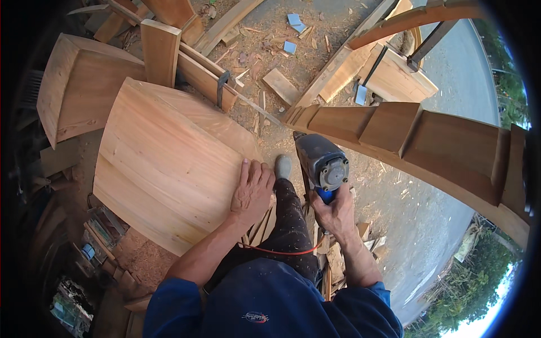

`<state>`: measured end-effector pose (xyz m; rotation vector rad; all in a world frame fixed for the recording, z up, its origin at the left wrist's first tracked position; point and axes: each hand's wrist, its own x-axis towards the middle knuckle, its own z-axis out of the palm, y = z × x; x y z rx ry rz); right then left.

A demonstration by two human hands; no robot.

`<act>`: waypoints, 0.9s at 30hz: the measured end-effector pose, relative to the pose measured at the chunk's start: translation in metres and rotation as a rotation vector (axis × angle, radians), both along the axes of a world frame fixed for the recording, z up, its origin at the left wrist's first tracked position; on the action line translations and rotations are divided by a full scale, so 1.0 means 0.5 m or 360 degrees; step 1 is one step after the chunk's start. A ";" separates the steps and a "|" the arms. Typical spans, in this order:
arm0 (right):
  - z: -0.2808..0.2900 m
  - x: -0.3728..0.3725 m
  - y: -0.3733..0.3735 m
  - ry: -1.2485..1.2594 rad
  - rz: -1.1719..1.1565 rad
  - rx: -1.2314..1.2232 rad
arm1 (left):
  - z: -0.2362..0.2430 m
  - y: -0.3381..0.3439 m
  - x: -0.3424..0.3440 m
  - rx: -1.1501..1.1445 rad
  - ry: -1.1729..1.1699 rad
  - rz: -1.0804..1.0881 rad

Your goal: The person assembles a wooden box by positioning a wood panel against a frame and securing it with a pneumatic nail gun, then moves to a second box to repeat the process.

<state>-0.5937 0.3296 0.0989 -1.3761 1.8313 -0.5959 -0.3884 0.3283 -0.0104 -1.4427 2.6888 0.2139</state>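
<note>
We press our left hand (252,191) flat, fingers spread wide, on the near edge of a curved wooden panel (163,163), while our right hand (336,213) wraps its fingers around a blue-grey power tool (322,163), just beyond our knuckles, beside a stepped wooden beam (428,146).

Your left hand (252,191) lies flat on the curved wooden panel's (163,163) right edge. Right of the panel, your right hand (336,214) grips the power tool (322,163); farther right runs the arched beam (428,146). Behind the panel lie planks (197,67).
</note>
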 end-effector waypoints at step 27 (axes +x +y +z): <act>-0.164 -0.124 -0.112 0.0070 0.0890 0.0079 | -0.039 -0.045 0.051 -0.0048 0.0392 -0.0083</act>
